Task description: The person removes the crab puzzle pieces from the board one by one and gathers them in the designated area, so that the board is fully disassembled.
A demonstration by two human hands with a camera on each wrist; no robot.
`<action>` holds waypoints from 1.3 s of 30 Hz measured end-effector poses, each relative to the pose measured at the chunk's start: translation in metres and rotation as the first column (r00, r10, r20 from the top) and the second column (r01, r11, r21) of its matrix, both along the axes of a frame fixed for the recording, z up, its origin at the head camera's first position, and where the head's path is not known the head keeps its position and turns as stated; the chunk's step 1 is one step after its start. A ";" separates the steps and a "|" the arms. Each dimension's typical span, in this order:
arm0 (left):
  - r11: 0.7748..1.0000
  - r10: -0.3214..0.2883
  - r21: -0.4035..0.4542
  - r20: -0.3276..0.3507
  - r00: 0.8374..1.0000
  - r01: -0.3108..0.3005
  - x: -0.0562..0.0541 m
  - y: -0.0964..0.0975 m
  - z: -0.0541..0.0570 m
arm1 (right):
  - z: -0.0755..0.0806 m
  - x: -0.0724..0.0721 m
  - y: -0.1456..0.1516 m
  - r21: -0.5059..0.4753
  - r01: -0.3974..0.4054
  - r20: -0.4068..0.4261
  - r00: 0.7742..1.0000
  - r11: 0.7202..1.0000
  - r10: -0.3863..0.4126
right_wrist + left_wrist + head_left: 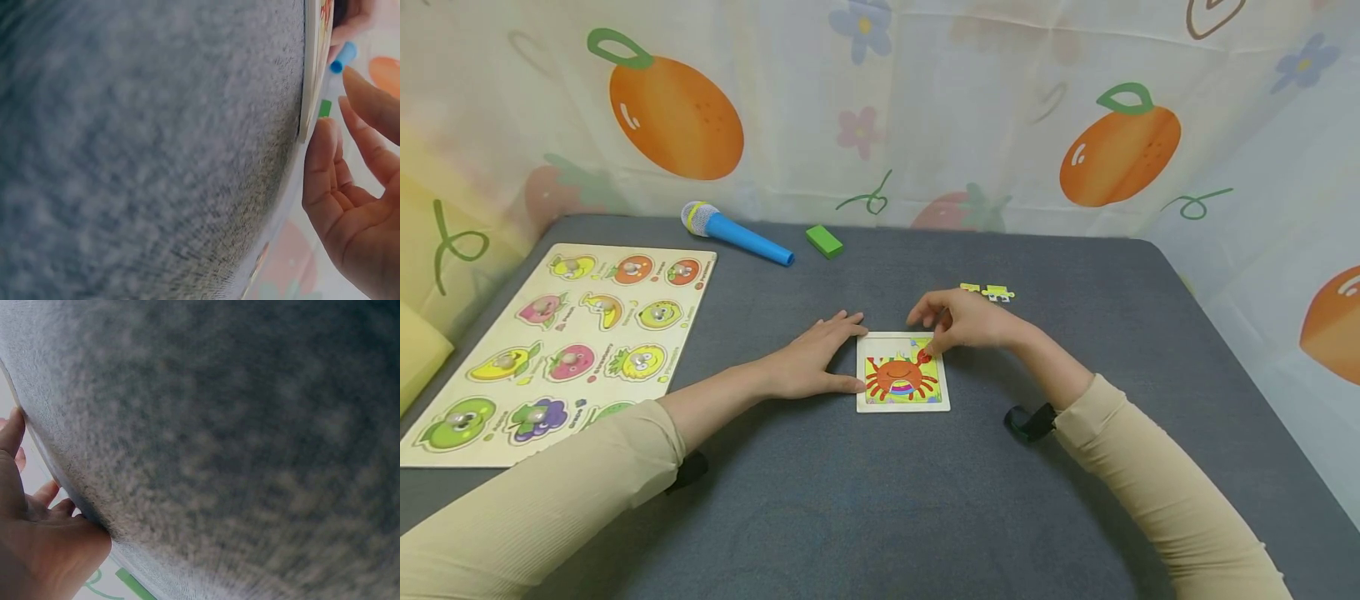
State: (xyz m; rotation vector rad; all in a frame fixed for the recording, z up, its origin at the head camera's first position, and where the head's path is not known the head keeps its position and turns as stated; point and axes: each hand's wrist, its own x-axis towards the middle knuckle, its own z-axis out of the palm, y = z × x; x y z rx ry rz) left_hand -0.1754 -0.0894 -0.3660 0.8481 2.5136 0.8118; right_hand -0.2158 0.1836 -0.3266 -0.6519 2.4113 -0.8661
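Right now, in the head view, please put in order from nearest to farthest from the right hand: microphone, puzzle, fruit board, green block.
1. Puzzle: at the right hand, slightly left.
2. Green block: farther left, toward the back.
3. Microphone: left of the green block.
4. Fruit board: far left.

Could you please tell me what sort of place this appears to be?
Probably a children's play corner: a square, white-framed crab puzzle, a large cream fruit-puzzle board and a white, fruit-printed cloth backdrop suggest it.
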 end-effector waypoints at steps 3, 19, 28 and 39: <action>1.000 -0.001 0.000 -0.001 1.000 0.001 0.000 0.000 0.000 | 0.000 0.001 -0.002 0.006 -0.028 0.004 1.000 1.000 0.028; 1.000 0.002 -0.004 0.006 1.000 -0.002 -0.001 0.000 -0.001 | -0.005 0.005 -0.007 0.017 -0.059 -0.029 0.998 0.998 0.059; 1.000 0.002 -0.004 0.013 1.000 -0.002 -0.001 0.001 -0.001 | -0.006 0.006 -0.009 0.078 -0.049 -0.080 0.995 0.996 0.055; 1.000 0.003 0.006 0.006 1.000 -0.003 -0.001 0.001 0.000 | -0.007 0.005 -0.010 0.112 -0.069 -0.090 0.993 0.991 0.080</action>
